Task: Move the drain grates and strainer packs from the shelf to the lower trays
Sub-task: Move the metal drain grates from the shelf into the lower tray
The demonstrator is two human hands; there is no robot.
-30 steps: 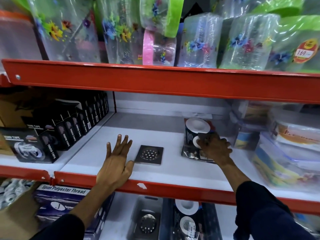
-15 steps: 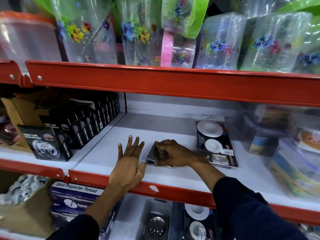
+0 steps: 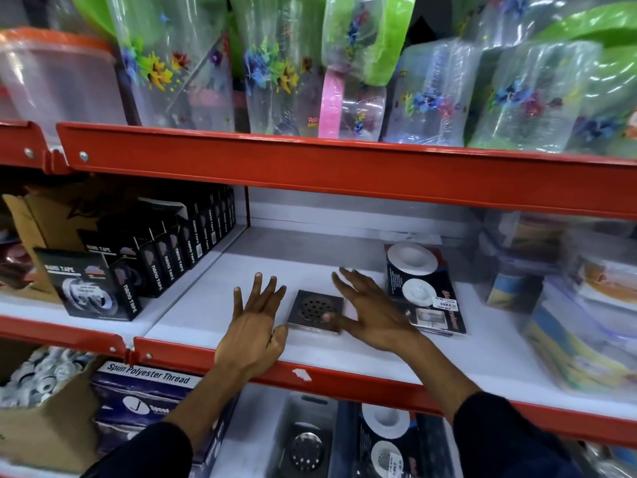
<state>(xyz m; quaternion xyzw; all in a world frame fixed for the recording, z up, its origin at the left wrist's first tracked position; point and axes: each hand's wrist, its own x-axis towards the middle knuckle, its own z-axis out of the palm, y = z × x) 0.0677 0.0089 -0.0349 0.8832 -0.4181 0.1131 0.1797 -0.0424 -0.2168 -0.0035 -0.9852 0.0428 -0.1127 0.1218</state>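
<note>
Holding drain grate (image 3: 303,450), lower tray (image 3: 275,439), strainer packs (image 3: 386,443) alongside

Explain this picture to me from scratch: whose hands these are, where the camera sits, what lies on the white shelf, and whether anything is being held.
There is no machine here. A person wears a wide-angle camera on the head, looking forward and down, so the two dark-sleeved arms are their own.

The left hand lies open, palm down, at the red front lip of the white shelf board. The right hand is also spread open; its thumb rests on the square dark metal drain grate with round holes, which lies flat on the shelf. Neither hand grips anything.

Just right of the grate lies a black strainer pack showing white round strainers. Black nano tape boxes stand at the left. Below the shelf, a grey tray already holds another grate, with more strainer packs beside it.
</note>
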